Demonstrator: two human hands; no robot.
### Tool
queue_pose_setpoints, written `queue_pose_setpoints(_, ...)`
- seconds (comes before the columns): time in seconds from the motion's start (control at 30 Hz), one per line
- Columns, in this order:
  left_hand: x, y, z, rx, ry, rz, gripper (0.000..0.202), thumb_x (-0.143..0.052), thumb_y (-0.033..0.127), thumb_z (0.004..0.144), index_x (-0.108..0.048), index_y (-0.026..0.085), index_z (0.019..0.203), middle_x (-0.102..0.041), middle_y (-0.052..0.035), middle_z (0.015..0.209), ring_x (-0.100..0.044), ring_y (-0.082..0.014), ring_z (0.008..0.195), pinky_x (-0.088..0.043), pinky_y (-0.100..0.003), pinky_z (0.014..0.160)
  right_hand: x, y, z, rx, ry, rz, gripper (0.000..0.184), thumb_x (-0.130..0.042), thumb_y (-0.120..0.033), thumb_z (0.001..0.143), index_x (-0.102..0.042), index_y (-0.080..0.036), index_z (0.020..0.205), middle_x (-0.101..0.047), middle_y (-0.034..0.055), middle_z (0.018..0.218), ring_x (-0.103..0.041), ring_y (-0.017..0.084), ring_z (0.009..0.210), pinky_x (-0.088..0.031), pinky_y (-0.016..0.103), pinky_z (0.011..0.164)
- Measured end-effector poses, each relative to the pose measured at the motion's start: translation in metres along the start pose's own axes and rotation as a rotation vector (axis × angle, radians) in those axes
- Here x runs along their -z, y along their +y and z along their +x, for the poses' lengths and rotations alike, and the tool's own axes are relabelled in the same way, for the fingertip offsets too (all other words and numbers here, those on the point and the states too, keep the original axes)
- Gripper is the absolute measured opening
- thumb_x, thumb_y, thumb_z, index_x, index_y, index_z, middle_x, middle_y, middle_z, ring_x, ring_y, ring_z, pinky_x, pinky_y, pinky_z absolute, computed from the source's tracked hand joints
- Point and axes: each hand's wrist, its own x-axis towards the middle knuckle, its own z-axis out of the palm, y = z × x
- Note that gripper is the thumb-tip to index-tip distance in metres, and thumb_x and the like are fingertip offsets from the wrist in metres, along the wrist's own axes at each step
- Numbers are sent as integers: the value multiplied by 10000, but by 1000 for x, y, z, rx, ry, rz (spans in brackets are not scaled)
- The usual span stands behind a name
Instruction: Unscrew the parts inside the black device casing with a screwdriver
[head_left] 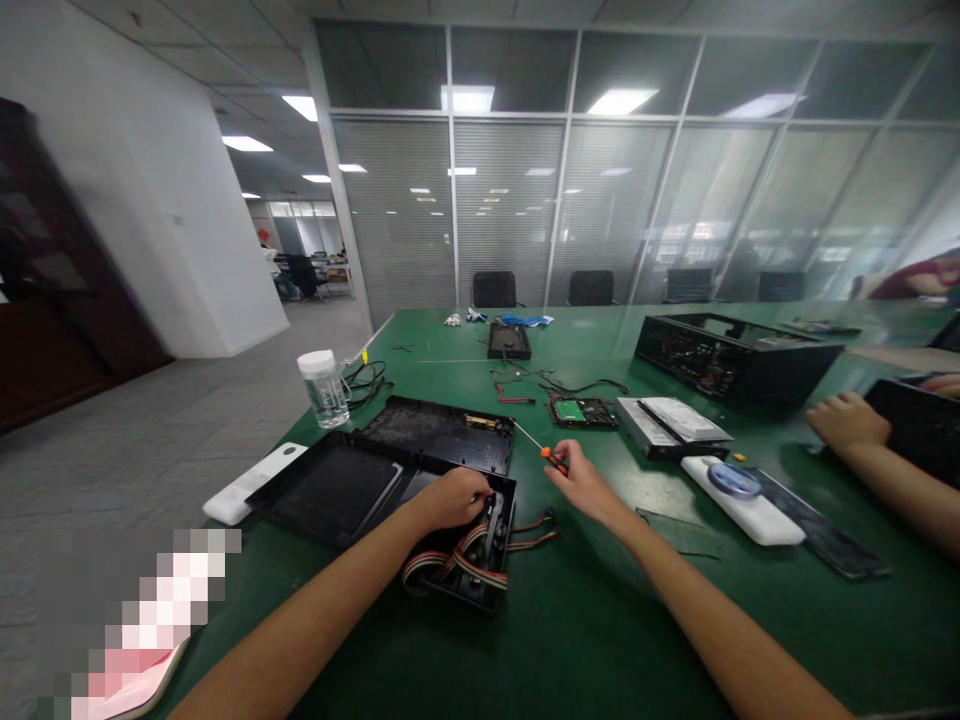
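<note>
My right hand (583,482) is closed round the orange and black handle of a screwdriver (553,460), whose thin shaft points up and left toward the far black panel. My left hand (456,498) reaches into the right part of an opened black plastic case (330,495), its fingers curled near the inner edge. Whatever those fingers pinch is hidden. Striped ribbon-like cables (480,575) loop out of the case just below this hand, and thin wires with dark plugs stick out to its right. A second black panel (427,430) lies flat behind the case.
A clear bottle with white lid (324,390) stands left, near black cables. Drives (671,425), a green circuit board (581,411) and a large black computer housing (727,355) lie right on the green table (600,640). Another person's hand (851,425) is at far right.
</note>
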Motion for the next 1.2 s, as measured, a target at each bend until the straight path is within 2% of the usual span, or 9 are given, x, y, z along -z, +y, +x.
queue_pose_setpoints(0.13, 2, 0, -1, 43, 14, -96, 182, -478, 112, 794, -625, 139, 899, -640, -48, 904, -570, -149, 850, -413, -233, 808, 11, -3, 2, -4, 6, 66, 255, -498, -235, 673, -426, -189, 913, -487, -21, 763, -439, 114, 612, -369, 235, 569)
queue_pose_setpoints(0.27, 4, 2, 1, 130, -1, -150, 169, -500, 121, 788, -607, 149, 915, -625, -33, 879, -565, -136, 805, -423, -215, 748, 31, -14, 5, -33, -17, 210, 251, -468, -363, 768, -525, -166, 913, -530, -11, 675, -419, 102, 501, -329, 219, 470)
queue_pose_setpoints(0.37, 4, 1, 2, 163, -24, -193, 166, -514, 126, 782, -617, 146, 909, -629, -29, 846, -568, -132, 780, -424, -206, 726, 38, -24, 2, -62, 121, 239, 345, -410, -457, 816, -561, -153, 750, -440, -36, 490, -370, 98, 424, -284, 218, 422)
queue_pose_setpoints(0.43, 4, 0, 3, 176, -43, -216, 164, -518, 138, 785, -629, 146, 904, -636, -29, 838, -572, -133, 778, -422, -206, 728, 35, -29, -2, -21, 202, 210, 370, -425, -477, 809, -555, -158, 674, -418, -37, 469, -383, 101, 437, -292, 219, 436)
queue_pose_setpoints(0.5, 5, -1, 4, 186, -54, -230, 167, -523, 150, 786, -637, 147, 909, -641, -30, 839, -573, -134, 777, -422, -207, 728, 28, -32, -6, 28, 221, 155, 368, -439, -476, 802, -568, -160, 665, -461, -25, 502, -417, 110, 471, -313, 222, 464)
queue_pose_setpoints(0.63, 6, -1, 4, 182, -63, -247, 164, -525, 173, 792, -642, 146, 905, -645, -32, 841, -573, -134, 767, -421, -205, 717, 15, -32, -8, 64, 186, 30, 354, -442, -451, 804, -616, -160, 701, -556, -2, 571, -489, 131, 537, -353, 230, 533)
queue_pose_setpoints(0.77, 8, 1, 4, 175, -61, -254, 171, -516, 166, 792, -644, 145, 904, -647, -34, 833, -574, -133, 751, -419, -200, 701, 12, -26, -6, 48, 155, 9, 361, -435, -449, 803, -633, -158, 723, -608, 18, 619, -530, 147, 569, -374, 238, 558)
queue_pose_setpoints(1.0, 6, 0, 3, 151, -46, -232, 177, -514, 154, 787, -651, 141, 898, -648, -36, 813, -575, -133, 739, -417, -202, 693, 9, -24, -5, 43, 170, 30, 386, -421, -462, 808, -640, -155, 730, -632, 35, 644, -560, 163, 602, -383, 240, 552)
queue_pose_setpoints(1.2, 7, 1, 4, 140, -51, -210, 195, -507, 145, 794, -653, 152, 922, -656, -37, 855, -582, -140, 784, -414, -211, 740, 13, -33, -7, 94, 148, -120, 375, -404, -444, 825, -637, -169, 722, -630, 22, 623, -550, 143, 564, -352, 228, 537)
